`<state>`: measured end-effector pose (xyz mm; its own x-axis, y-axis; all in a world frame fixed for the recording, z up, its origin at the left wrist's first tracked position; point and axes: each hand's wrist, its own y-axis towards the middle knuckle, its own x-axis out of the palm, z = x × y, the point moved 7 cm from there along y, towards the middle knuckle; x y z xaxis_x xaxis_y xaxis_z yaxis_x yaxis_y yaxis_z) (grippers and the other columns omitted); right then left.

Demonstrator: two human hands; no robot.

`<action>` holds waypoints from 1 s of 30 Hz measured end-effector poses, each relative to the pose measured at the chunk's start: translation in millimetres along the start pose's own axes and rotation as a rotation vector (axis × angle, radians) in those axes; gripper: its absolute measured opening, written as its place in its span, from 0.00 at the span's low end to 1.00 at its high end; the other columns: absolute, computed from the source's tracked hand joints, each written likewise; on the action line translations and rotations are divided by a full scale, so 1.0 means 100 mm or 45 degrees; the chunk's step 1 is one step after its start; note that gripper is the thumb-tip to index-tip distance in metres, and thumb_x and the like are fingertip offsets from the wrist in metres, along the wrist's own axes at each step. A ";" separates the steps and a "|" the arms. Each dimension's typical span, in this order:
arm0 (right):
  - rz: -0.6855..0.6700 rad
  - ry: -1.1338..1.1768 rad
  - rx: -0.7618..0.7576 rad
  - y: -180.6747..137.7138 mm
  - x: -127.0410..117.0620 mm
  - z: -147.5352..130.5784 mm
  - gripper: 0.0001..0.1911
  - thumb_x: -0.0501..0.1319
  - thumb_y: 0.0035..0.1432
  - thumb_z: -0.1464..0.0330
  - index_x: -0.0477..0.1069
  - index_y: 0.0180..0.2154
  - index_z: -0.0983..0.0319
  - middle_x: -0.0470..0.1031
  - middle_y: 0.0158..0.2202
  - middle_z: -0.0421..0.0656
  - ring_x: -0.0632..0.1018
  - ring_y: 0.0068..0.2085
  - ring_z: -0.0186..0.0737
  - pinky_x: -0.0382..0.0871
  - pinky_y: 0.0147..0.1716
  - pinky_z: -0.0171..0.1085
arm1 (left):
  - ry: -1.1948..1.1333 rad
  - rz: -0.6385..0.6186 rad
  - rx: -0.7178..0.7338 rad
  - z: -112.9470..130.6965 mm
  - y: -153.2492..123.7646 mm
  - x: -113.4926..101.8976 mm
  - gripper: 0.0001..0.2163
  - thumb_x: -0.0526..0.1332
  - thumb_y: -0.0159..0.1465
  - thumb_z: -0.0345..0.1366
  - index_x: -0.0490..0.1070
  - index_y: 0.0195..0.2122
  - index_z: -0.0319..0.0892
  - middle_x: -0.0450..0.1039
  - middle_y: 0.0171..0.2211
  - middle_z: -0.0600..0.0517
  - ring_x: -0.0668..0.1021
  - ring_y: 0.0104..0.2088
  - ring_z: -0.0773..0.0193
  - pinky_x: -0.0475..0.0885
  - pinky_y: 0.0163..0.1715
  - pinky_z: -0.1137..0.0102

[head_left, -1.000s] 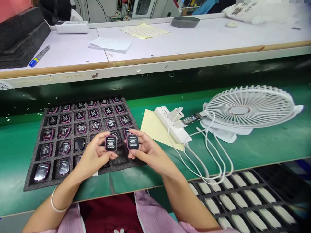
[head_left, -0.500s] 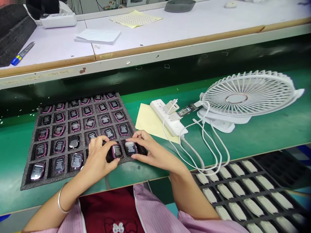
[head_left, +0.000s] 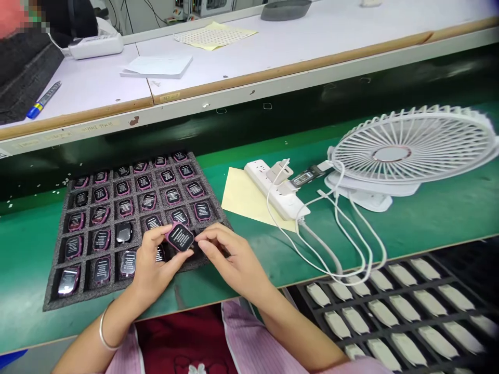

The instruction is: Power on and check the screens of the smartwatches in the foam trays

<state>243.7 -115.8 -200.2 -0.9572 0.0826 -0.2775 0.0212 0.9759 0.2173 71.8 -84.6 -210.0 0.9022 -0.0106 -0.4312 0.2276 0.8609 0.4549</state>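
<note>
One watch (head_left: 181, 237) tilted over tray (head_left: 84, 289) — two handled earlier — left hand (head_left: 152, 267) clamped on it; right hand's (head_left: 235, 258) fingertips close together, contact unclear.

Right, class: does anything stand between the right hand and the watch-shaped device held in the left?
Nothing visible does. The right hand is just beside the watch-shaped device, which the left hand holds over the foam tray; whether they touch is unclear.

Green workbench (head_left: 432, 218) — grey foam tray (head_left: 88, 292), yellow sheet (head_left: 239, 195), power strip (head_left: 289, 205) overlapping it, white fan (head_left: 391, 153).
</note>
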 end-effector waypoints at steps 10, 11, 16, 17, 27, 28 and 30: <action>-0.059 0.189 0.233 0.09 0.14 0.12 0.12 0.62 0.63 0.61 0.72 0.28 0.59 0.72 0.28 0.40 0.71 0.29 0.36 0.65 0.31 0.36 | 0.184 0.105 0.276 0.11 0.05 -0.07 0.19 0.71 0.60 0.44 0.69 0.49 0.48 0.78 0.38 0.51 0.83 0.39 0.58 0.80 0.43 0.60; -0.057 0.207 0.252 0.09 0.15 0.13 0.13 0.62 0.62 0.61 0.71 0.27 0.59 0.71 0.27 0.40 0.70 0.29 0.36 0.65 0.30 0.36 | 0.184 0.106 0.263 0.10 0.05 -0.07 0.19 0.71 0.60 0.45 0.69 0.48 0.47 0.78 0.38 0.51 0.83 0.39 0.58 0.80 0.43 0.59; 0.014 0.252 0.294 0.09 0.17 0.13 0.13 0.63 0.60 0.62 0.69 0.26 0.60 0.68 0.26 0.39 0.67 0.26 0.34 0.62 0.26 0.35 | 0.208 0.053 0.211 0.05 0.03 -0.05 0.17 0.70 0.61 0.42 0.68 0.48 0.47 0.78 0.38 0.50 0.83 0.40 0.57 0.80 0.41 0.61; 0.039 0.253 0.278 0.08 0.16 0.10 0.12 0.63 0.60 0.63 0.69 0.25 0.60 0.68 0.26 0.39 0.66 0.26 0.34 0.61 0.25 0.35 | 0.209 0.043 0.180 0.03 0.03 -0.04 0.16 0.70 0.61 0.42 0.68 0.48 0.47 0.78 0.39 0.49 0.83 0.41 0.57 0.80 0.41 0.62; 0.164 0.341 0.162 0.00 0.04 -0.03 0.12 0.63 0.61 0.64 0.70 0.25 0.59 0.70 0.29 0.41 0.70 0.31 0.37 0.66 0.31 0.37 | -0.780 -0.112 -0.583 -0.15 0.02 0.22 0.21 0.71 0.59 0.39 0.61 0.47 0.48 0.76 0.37 0.55 0.81 0.29 0.69 0.79 0.32 0.71; 0.181 0.387 0.186 0.00 0.04 0.03 0.12 0.64 0.61 0.63 0.71 0.26 0.59 0.71 0.31 0.42 0.72 0.33 0.39 0.67 0.34 0.37 | -0.858 -0.129 -0.629 -0.14 0.03 0.24 0.22 0.71 0.59 0.39 0.60 0.48 0.48 0.77 0.39 0.55 0.81 0.30 0.68 0.79 0.33 0.70; 0.212 0.471 0.241 -0.01 0.04 0.17 0.12 0.66 0.59 0.60 0.73 0.27 0.59 0.73 0.37 0.44 0.74 0.39 0.41 0.70 0.40 0.39 | -0.964 -0.159 -0.668 -0.11 0.03 0.26 0.21 0.70 0.61 0.40 0.60 0.49 0.48 0.77 0.41 0.53 0.82 0.33 0.67 0.80 0.36 0.68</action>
<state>244.5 -113.4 -217.4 -0.9745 0.1972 0.1075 0.2030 0.9781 0.0461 91.8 -76.7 -228.6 0.9230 -0.2888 0.2545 0.3109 0.9491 -0.0506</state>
